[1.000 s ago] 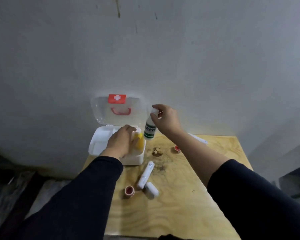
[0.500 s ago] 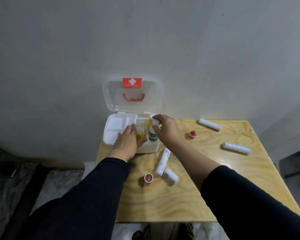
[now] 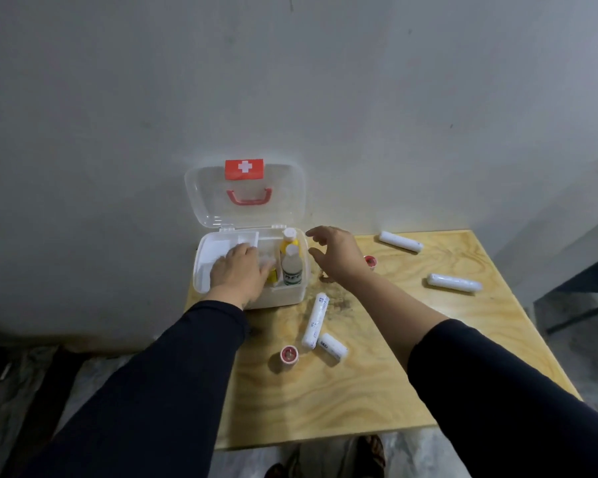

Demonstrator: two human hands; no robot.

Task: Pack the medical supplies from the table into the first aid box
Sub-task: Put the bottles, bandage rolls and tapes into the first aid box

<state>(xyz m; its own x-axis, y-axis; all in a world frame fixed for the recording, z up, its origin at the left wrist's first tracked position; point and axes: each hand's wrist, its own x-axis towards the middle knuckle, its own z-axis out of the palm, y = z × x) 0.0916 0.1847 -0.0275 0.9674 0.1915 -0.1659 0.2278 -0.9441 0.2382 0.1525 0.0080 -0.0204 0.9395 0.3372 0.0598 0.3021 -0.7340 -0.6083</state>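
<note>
Head view: right hand (image 3: 335, 255) hovers spread and empty just right of the first aid box (image 3: 252, 267); left hand (image 3: 240, 270) lies flat, fingers together, on its tray. Two bottles (image 3: 292, 267) stand inside. Bandage rolls (image 3: 315, 320) and tape (image 3: 288, 353) lie scattered across the surface (image 3: 377, 374), its near half open.

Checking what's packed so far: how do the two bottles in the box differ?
The yellow bottle stands at the back of the compartment; the clear bottle stands in front of it, nearer the person. The yellow one has a yellow body; the clear one is pale with a green-lettered label. The clear one shows nearly whole, while it hides most of the yellow one. Both stand upright in the box and have white caps.
</note>
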